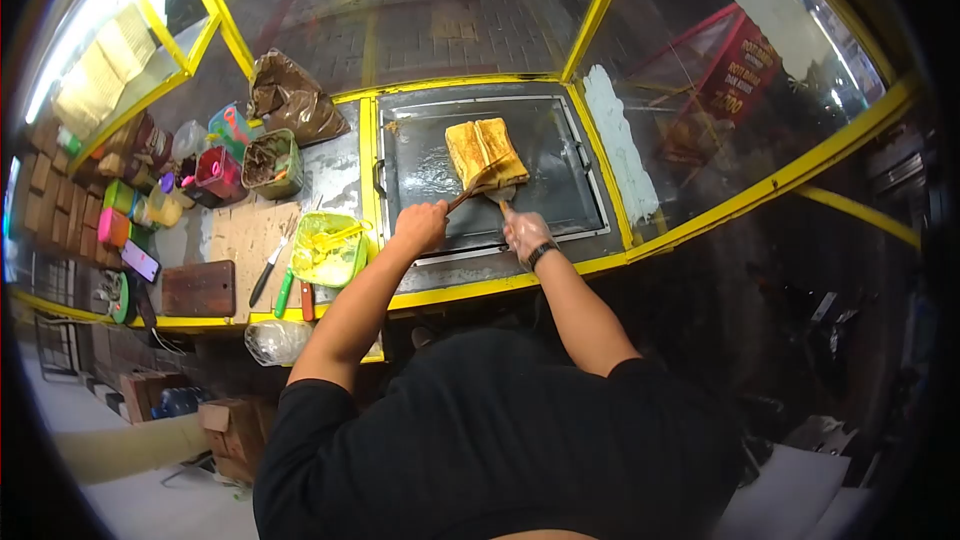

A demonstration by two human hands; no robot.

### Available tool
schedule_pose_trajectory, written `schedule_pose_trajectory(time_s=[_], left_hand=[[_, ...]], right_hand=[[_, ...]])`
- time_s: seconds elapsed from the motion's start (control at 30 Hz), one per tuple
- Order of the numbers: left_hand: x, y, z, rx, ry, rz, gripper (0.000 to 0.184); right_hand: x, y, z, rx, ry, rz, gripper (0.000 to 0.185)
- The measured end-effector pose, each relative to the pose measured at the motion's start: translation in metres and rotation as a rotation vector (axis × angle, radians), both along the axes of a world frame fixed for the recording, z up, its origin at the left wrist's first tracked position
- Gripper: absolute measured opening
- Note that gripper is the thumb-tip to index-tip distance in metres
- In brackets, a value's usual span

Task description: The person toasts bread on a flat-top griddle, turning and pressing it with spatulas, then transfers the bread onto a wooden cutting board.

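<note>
Golden-brown toasted bread (485, 148), in two pieces side by side, lies on the dark flat griddle (430, 205). My left hand (422, 227) is closed around a long, thin brown tool (468, 194) whose far end reaches the near side of the bread; whether it is a knife or tongs I cannot tell. In a clear plastic glove, my right hand (527, 235) grips a spatula (502, 196) by its handle. The spatula's flat metal blade is at the bread's near edge, and I cannot tell how far it goes under.
Left of the griddle are a green tub (328, 275) with yellow contents, knives (267, 272), a wooden board (199, 289), a phone (141, 260) and several filled containers (272, 162). A yellow frame (500, 287) with clear panels borders the counter.
</note>
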State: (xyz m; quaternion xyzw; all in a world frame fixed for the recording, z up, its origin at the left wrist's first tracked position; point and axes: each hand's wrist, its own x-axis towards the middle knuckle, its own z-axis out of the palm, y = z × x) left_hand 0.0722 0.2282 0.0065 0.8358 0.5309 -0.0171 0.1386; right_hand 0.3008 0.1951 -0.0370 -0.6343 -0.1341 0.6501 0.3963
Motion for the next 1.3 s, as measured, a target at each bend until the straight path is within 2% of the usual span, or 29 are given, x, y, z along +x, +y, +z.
schedule_pose_trajectory(time_s=[0.1, 0.3, 0.37, 0.43, 0.53, 0.63, 0.7, 0.73, 0.8, 0.93, 1.03, 1.1, 1.17, 1.23, 1.3], left_hand=[[-0.002, 0.021, 0.002, -0.015, 0.083, -0.078, 0.024], [-0.002, 0.078, 0.079, -0.084, 0.227, -0.191, 0.027], [0.001, 0.102, 0.111, -0.024, 0.235, -0.232, 0.026], [0.01, 0.116, 0.145, 0.057, 0.265, -0.248, 0.026], [0.021, 0.139, 0.167, 0.091, 0.317, -0.299, 0.026], [0.028, 0.137, 0.175, 0.109, 0.326, -0.285, 0.024], [0.028, 0.128, 0.169, 0.105, 0.353, -0.303, 0.024], [0.031, 0.114, 0.173, 0.07, 0.352, -0.28, 0.024], [0.028, 0.098, 0.147, 0.037, 0.369, -0.293, 0.024], [0.025, 0.025, 0.104, 0.062, 0.332, -0.261, 0.02], [0.012, -0.016, 0.058, 0.055, 0.136, -0.178, 0.026], [0.002, -0.038, 0.036, -0.009, -0.036, 0.008, 0.029], [-0.003, -0.068, 0.041, -0.04, -0.139, 0.194, 0.028], [-0.013, -0.091, 0.024, -0.035, -0.337, 0.342, 0.028], [-0.02, -0.105, 0.0, 0.0, -0.458, 0.452, 0.028]], right_hand=[[0.001, 0.028, -0.009, 0.015, 0.043, -0.037, 0.032], [0.028, 0.048, 0.028, 0.295, 0.118, 0.061, 0.021], [0.032, 0.062, 0.077, 0.33, 0.059, 0.1, 0.019], [0.038, 0.09, 0.09, 0.407, 0.155, 0.062, 0.019], [0.042, 0.124, 0.105, 0.349, 0.244, 0.066, 0.018], [0.042, 0.119, 0.119, 0.28, 0.176, 0.071, 0.014], [0.05, 0.112, 0.105, 0.336, 0.3, 0.149, 0.014], [0.05, 0.101, 0.103, 0.346, 0.264, 0.135, 0.016], [0.048, 0.08, 0.091, 0.271, 0.078, 0.205, 0.018], [0.041, 0.03, 0.028, 0.253, 0.067, 0.196, 0.026], [0.029, -0.007, 0.013, 0.202, -0.031, 0.215, 0.033], [0.033, -0.025, 0.026, 0.159, -0.065, 0.245, 0.031], [0.049, -0.035, 0.022, 0.164, -0.092, 0.271, 0.031], [0.066, -0.048, 0.032, 0.174, -0.119, 0.251, 0.033], [0.086, -0.052, 0.04, 0.078, -0.295, 0.234, 0.04]])
